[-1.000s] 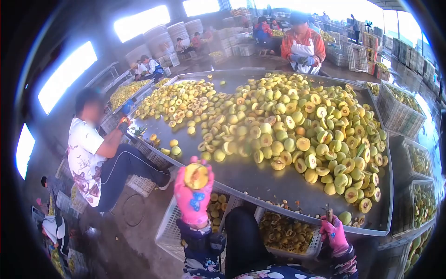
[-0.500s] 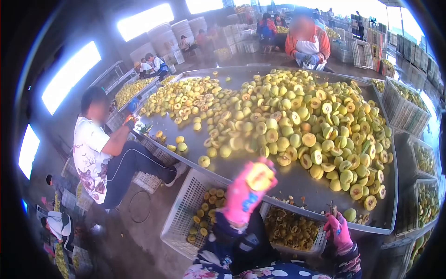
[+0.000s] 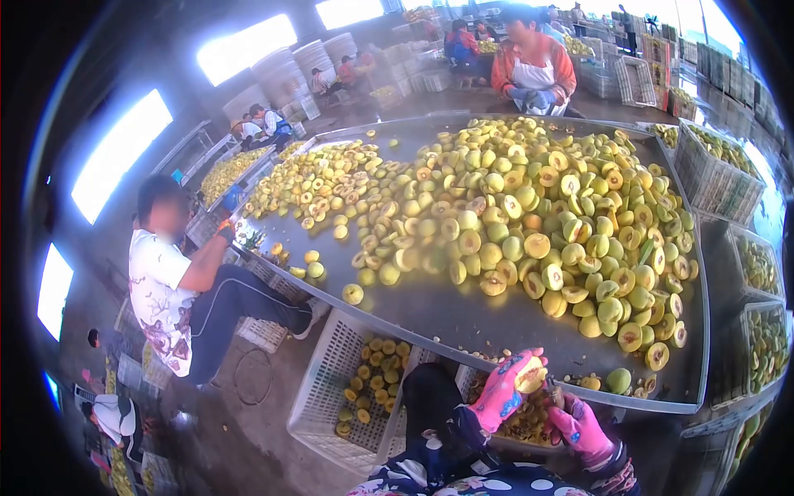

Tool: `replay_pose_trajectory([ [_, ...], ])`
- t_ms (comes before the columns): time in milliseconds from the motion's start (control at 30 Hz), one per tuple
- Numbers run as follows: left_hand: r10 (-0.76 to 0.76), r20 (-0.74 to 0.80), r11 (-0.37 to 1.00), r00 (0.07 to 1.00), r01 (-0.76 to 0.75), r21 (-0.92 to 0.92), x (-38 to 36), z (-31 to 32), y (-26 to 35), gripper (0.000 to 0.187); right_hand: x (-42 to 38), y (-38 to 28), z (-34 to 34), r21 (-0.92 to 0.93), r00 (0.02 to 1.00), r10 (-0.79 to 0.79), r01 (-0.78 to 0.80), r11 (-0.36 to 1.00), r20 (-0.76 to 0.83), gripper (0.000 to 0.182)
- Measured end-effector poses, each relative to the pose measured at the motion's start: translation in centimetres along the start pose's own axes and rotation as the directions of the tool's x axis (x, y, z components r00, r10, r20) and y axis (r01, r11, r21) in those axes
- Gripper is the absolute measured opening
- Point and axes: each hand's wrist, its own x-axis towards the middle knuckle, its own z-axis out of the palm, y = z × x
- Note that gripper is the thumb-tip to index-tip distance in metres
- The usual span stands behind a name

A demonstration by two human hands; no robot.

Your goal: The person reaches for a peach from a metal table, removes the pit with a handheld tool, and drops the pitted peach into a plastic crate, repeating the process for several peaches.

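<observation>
My left hand [image 3: 501, 395], in a pink glove, grips a yellow peach half [image 3: 530, 377] with its cut face showing. Close by on the right, my right hand [image 3: 582, 428], in a matching glove, has its fingers closed around a small, dark, thin tool [image 3: 556, 397] whose kind I cannot make out. Both hands are just off the near edge of the metal table [image 3: 430, 318], above a crate [image 3: 521, 428] of brown peach scraps. A large heap of green-yellow peach halves [image 3: 529, 215] covers much of the tabletop.
A white perforated crate [image 3: 318, 388] with several peach halves stands lower left. One person [image 3: 178, 281] sits at the table's left; another [image 3: 533, 70] is at its far side. Filled crates [image 3: 719, 178] line the right. A whole green fruit [image 3: 619, 380] lies near the table edge.
My left hand has come down and right with the peach half, from over the table's edge to beside my right hand. My right hand has shifted slightly left and down.
</observation>
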Motion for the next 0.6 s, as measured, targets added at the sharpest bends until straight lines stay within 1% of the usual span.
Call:
replay_pose_trajectory([
  [33,-0.005,-0.005,1.0,1.0,0.005,0.019,0.0,-0.1,-0.3,0.037,-0.1,-0.1,0.1,0.002,1.0,0.015,-0.015,1.0,0.001,0.031],
  [67,-0.013,-0.044,0.996,0.999,0.017,0.083,-0.5,0.9,0.2,0.037,-0.3,-0.6,0.3,-0.028,1.0,0.031,-0.03,0.999,0.006,0.03],
  [167,0.014,-0.015,0.995,1.0,-0.012,0.097,-0.2,0.6,-0.4,0.038,-0.2,-0.8,0.3,-0.029,0.999,0.045,-0.044,0.999,0.004,0.03],
  [367,-0.048,-0.091,0.996,0.995,0.055,0.077,-0.3,0.4,0.2,0.038,0.1,-0.5,0.5,-0.066,0.998,0.063,-0.065,0.996,-0.027,0.028],
  [467,-0.04,-0.01,0.981,0.999,0.037,-0.191,0.0,-1.6,0.6,0.036,0.3,-0.2,0.6,-0.061,0.997,0.069,-0.071,0.996,-0.027,0.029],
  [500,-0.006,-0.036,0.976,0.999,-0.001,-0.216,-0.3,-1.7,1.6,0.034,0.4,-0.1,0.7,-0.057,0.997,0.071,-0.072,0.996,-0.028,0.03],
  [567,0.06,-0.09,0.96,0.994,-0.083,-0.268,-1.1,-1.7,5.4,0.032,0.3,0.0,0.8,-0.054,0.997,0.078,-0.079,0.995,-0.027,0.031],
  [600,0.176,-0.095,0.951,0.98,-0.194,-0.242,-1.5,-1.8,7.6,0.031,0.2,0.3,0.8,-0.064,0.997,0.077,-0.078,0.995,-0.024,0.032],
])
